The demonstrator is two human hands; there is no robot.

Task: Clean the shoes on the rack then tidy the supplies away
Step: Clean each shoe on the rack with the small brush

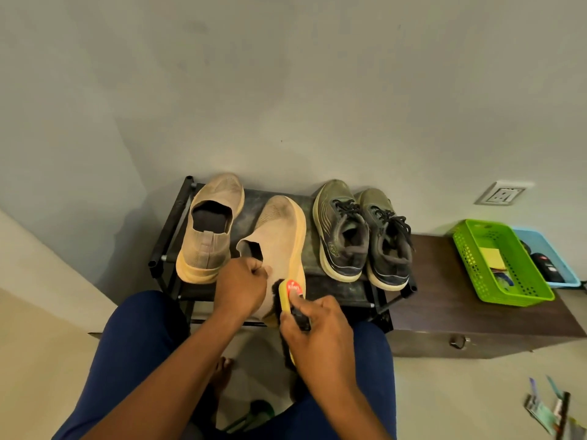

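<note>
**A:** So where are we? Left hand [241, 282] has its grip closed on the heel collar of the beige knit slip-on shoe [279, 236], tipped on its side on the black metal shoe rack [171, 230]. Right hand [317, 331] is wrapped tight round the yellow-backed shoe brush [287, 295], bristles against the heel.

**B:** Yep. Its beige twin [209, 230] sits just left, the olive lace-up sneakers [362, 233] right. On the dark wooden cabinet [444, 300] beside the rack we've got a green plastic basket [498, 265] touching a blue one [552, 258]. Our forearms hide the rack's front edge.
</note>
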